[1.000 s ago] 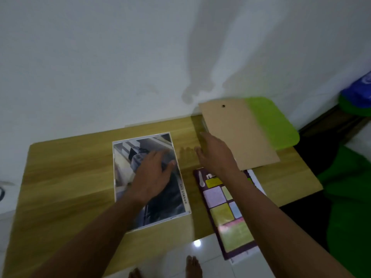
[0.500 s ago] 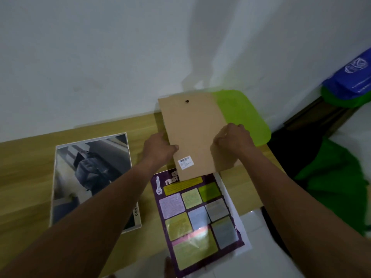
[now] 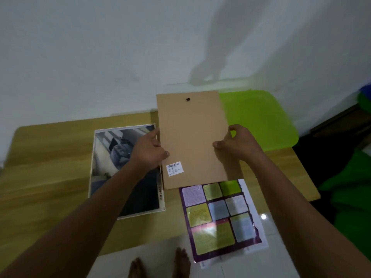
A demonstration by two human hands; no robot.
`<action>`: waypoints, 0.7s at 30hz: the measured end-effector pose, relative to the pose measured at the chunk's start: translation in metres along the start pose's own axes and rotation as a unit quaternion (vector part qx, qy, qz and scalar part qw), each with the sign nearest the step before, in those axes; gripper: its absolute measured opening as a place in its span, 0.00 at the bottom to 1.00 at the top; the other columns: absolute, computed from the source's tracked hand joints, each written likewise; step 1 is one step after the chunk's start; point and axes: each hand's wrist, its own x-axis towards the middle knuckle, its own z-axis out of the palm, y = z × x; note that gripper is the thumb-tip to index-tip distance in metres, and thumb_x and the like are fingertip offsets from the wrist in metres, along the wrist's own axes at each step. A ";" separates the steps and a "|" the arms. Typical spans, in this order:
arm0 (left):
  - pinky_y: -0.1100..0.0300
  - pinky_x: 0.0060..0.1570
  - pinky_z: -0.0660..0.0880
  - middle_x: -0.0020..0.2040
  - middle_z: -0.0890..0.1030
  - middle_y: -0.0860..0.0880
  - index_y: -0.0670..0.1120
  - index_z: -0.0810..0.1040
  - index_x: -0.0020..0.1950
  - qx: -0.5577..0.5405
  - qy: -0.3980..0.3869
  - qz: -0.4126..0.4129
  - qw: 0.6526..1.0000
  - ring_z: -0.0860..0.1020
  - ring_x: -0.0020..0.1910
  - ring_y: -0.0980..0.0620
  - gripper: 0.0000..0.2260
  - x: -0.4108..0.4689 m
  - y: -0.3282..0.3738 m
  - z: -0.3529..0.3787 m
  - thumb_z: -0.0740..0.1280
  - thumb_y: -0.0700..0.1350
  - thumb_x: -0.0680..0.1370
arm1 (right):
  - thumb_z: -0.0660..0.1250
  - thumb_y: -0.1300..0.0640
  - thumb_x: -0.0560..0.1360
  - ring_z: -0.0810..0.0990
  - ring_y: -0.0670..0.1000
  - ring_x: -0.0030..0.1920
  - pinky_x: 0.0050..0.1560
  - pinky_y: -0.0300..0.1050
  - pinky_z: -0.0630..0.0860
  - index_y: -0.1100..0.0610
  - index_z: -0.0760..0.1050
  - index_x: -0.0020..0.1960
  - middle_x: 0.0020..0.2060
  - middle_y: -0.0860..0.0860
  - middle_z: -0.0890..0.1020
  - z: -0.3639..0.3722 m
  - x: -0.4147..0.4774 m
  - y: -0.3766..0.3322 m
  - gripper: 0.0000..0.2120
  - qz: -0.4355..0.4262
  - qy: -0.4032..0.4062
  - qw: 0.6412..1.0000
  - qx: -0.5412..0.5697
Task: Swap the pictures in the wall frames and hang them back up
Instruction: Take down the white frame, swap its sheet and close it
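The left grip (image 3: 149, 150) pinches the left edge of the brown backing board (image 3: 192, 135), the right grip (image 3: 235, 146) its right edge, holding it tilted above the table (image 3: 50, 153), partly over the grey picture (image 3: 112, 157) and the purple poster (image 3: 218, 217). I'd lower it flat, corners squared, before letting go. The poster overhangs the table's near edge; a bright green plastic piece (image 3: 261, 121) crowds the right, with the wall close behind.

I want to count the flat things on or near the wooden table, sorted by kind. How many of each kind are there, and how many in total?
Printed pictures: 2, the grey photo and the purple chart
Brown backing board: 1, held by the left hand and the right hand
Lime green object: 1
Total: 4
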 end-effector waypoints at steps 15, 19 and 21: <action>0.63 0.47 0.68 0.55 0.82 0.45 0.45 0.77 0.66 0.183 0.121 -0.017 0.976 0.78 0.46 0.50 0.25 -0.025 -0.128 -0.156 0.74 0.40 0.70 | 0.79 0.50 0.67 0.75 0.59 0.62 0.59 0.48 0.73 0.58 0.67 0.71 0.63 0.59 0.75 0.198 -0.071 -0.070 0.37 -0.030 -0.063 0.998 -0.003; 0.67 0.48 0.65 0.61 0.79 0.41 0.41 0.74 0.69 0.193 0.111 -0.021 0.975 0.78 0.57 0.44 0.28 -0.024 -0.149 -0.160 0.75 0.38 0.70 | 0.79 0.51 0.67 0.76 0.60 0.60 0.56 0.48 0.73 0.58 0.68 0.69 0.62 0.60 0.75 0.221 -0.076 -0.069 0.35 -0.034 -0.058 0.997 -0.037; 0.60 0.53 0.69 0.59 0.79 0.39 0.42 0.74 0.69 0.198 0.107 -0.024 0.974 0.78 0.57 0.43 0.28 -0.024 -0.156 -0.159 0.75 0.39 0.69 | 0.79 0.50 0.67 0.75 0.61 0.60 0.57 0.48 0.73 0.58 0.69 0.68 0.61 0.60 0.74 0.226 -0.079 -0.066 0.34 -0.037 -0.051 0.996 -0.060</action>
